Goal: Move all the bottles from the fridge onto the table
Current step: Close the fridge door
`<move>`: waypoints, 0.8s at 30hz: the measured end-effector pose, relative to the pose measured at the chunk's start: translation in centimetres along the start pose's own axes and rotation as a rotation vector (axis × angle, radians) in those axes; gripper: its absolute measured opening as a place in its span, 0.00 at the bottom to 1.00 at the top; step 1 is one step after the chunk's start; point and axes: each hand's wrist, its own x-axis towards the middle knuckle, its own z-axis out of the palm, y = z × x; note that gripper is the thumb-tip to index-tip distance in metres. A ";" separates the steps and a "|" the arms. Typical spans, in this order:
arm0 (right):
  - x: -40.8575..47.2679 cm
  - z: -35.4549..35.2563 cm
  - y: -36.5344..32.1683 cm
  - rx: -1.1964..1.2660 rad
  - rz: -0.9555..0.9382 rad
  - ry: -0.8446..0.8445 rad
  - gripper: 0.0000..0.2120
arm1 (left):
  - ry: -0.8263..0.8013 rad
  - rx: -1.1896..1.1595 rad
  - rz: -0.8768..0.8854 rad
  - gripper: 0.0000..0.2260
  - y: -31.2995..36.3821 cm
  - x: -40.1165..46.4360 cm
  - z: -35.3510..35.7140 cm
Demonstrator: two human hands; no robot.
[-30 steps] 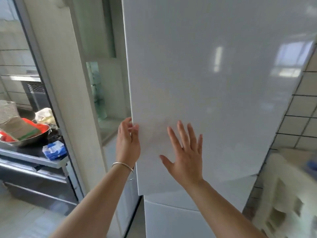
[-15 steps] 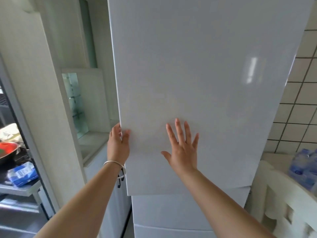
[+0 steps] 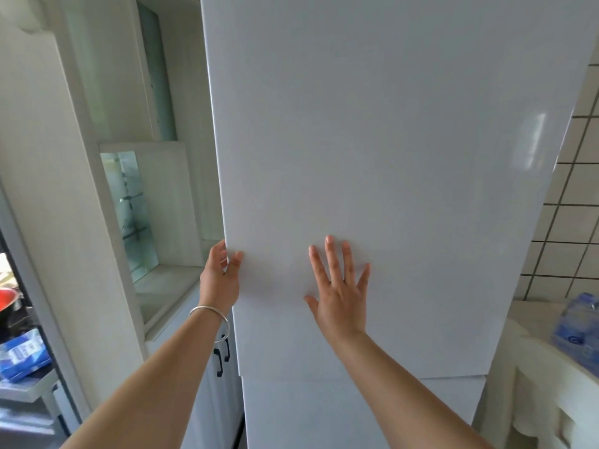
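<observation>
Fridge door pushed nearly shut

Left hand [image 3: 219, 280] pinched the door [image 3: 372, 157] edge; right hand [image 3: 338, 286], fingers spread, pressed it flat. Bottles [image 3: 580, 332] waited at three o'clock on the worktop [image 3: 534, 367], suggesting unloading was finished.

Left hand [image 3: 220, 280] curled, fingers [image 3: 238, 258] hooked forward; right hand [image 3: 338, 286] flat — fingers spread.

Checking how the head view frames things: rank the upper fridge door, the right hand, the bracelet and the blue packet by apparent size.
1. Upper fridge door
2. Right hand
3. Blue packet, cut off at the frame edge, so unsure against the hand
4. Bracelet
</observation>
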 end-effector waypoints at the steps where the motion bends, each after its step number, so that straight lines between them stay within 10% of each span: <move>1: 0.1 0.1 0.0 -0.003 0.000 0.004 0.46 | -0.001 0.004 -0.004 0.16 -0.1 0.2 0.1; 24: 0.6 0.2 -0.4 -0.019 0.024 -0.093 0.42 | 0.110 0.034 -0.163 0.17 0.6 0.4 0.5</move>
